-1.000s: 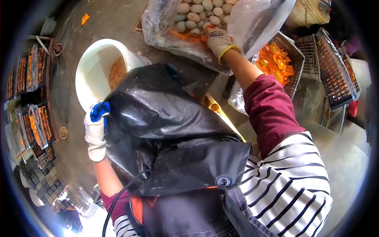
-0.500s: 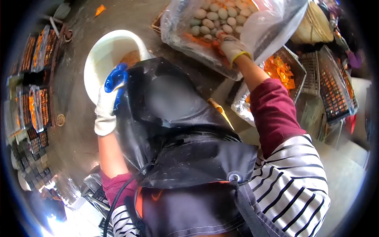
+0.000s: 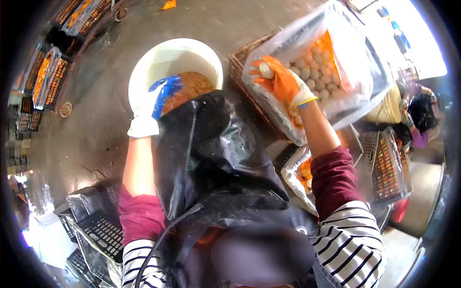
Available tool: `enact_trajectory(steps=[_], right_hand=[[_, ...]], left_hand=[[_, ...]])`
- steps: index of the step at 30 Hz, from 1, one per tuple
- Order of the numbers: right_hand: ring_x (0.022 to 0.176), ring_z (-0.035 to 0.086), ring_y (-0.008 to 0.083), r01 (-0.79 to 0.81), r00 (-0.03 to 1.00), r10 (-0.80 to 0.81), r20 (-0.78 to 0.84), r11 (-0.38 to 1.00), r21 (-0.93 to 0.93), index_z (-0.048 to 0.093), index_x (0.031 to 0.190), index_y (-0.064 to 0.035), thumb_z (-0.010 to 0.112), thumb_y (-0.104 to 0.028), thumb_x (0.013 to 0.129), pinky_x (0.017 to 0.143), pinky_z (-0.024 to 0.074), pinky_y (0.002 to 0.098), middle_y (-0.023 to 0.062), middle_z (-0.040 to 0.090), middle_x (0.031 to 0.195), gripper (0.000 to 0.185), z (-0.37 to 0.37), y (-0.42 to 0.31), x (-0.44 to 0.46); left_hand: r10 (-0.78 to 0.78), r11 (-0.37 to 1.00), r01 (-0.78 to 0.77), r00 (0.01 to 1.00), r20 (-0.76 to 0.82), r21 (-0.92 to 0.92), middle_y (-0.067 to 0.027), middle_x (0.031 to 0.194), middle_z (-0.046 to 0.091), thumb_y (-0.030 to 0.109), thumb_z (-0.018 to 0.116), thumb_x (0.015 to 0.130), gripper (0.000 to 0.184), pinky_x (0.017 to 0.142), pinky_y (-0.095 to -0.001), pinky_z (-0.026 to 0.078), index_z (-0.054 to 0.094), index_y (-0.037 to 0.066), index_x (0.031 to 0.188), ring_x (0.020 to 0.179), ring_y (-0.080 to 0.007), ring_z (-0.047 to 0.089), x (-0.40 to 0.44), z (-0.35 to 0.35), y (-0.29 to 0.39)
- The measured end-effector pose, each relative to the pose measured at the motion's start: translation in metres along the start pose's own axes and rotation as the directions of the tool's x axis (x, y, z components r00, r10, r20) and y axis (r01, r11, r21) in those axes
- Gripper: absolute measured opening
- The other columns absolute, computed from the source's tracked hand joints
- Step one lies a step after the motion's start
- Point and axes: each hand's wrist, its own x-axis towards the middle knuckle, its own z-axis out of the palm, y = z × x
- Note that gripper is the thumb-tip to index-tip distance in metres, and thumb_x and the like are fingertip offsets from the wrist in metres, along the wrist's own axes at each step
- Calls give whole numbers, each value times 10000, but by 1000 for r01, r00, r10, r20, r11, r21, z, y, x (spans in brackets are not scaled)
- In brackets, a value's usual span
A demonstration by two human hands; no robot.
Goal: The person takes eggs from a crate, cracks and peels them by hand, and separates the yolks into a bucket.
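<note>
Holding one egg (image 3: pixel 266 70) in the half-closed right hand (image 3: pixel 283 82), at the bucket side of the plastic liner (image 3: pixel 370 89) in the brown crate (image 3: pixel 240 60); reaching into the white bucket (image 3: pixel 217 65) with the left hand (image 3: pixel 162 96), loosely open, with nothing visible in grasp; can't tell if touching the brown paste (image 3: pixel 196 85). Should handle light, stiff and brittle, slippery if wet; best to cup around the widest part, light finger pressure. Count one held egg, one bucket, one lined crate; can't count the overlapping loose eggs (image 3: pixel 319 77), roughly dozens.
</note>
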Motion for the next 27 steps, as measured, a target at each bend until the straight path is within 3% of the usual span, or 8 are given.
enact_trajectory(steps=[3,8,12,14,21,23,25,27], right_hand=[[1044,538,193,297,944,-226,239,897,-326,486,1196,-16,446,-260,934,881,451,286,93,535,1170,360,12,12,48],[1030,546,177,357,918,-392,-63,883,-304,538,1166,-17,585,-108,862,869,442,274,68,569,1129,320,76,27,100],[783,576,122,68,974,-117,-195,968,-243,580,1007,20,594,-265,859,698,456,239,64,632,910,322,71,48,118],[764,546,118,215,962,-259,81,545,-811,566,981,28,597,-278,855,677,440,253,54,628,885,333,62,45,130],[1000,544,154,39,947,128,294,863,-503,503,1180,-35,577,-259,870,830,485,299,84,548,1130,390,179,30,76],[999,544,149,-53,861,167,480,969,-243,498,1191,-36,569,-251,875,835,481,292,72,551,1126,388,204,27,57],[1002,553,152,661,736,-56,675,278,-697,500,1201,-56,550,-225,886,824,473,282,55,553,1139,360,185,46,89],[979,565,183,625,781,-105,616,118,-772,526,1154,-60,531,-249,886,808,471,300,73,571,1107,328,181,57,107]], left_hand=[[116,951,-106,993,20,-291,-121,1049,615,192,507,896,304,851,-322,457,555,-7,1121,984,-207,582,-1,2,17],[404,860,-446,892,-203,-248,-127,996,643,90,549,863,261,780,-289,499,569,-39,1089,893,-205,622,5,9,39],[113,992,-122,972,-204,-32,-148,1107,580,34,553,841,374,871,-304,474,494,-4,1209,1001,-204,571,27,-6,-17],[225,974,-225,965,-134,18,-131,1158,554,-1,556,824,441,869,-297,468,466,20,1255,1041,-196,544,38,-5,-32],[247,944,-237,969,17,-230,-76,1264,479,67,596,824,508,950,-262,377,407,62,1296,1148,-176,456,-14,26,37],[367,930,-367,929,-45,3,-84,1193,539,69,601,805,510,934,-278,391,421,84,1282,1090,-193,511,-2,12,10],[433,900,-427,898,-81,81,-110,1150,568,73,604,787,487,917,-303,407,454,89,1251,1065,-233,533,18,5,-13],[539,837,-514,834,-120,185,-151,1107,591,78,609,765,457,896,-339,426,496,89,1207,1048,-293,547,49,0,-45]])
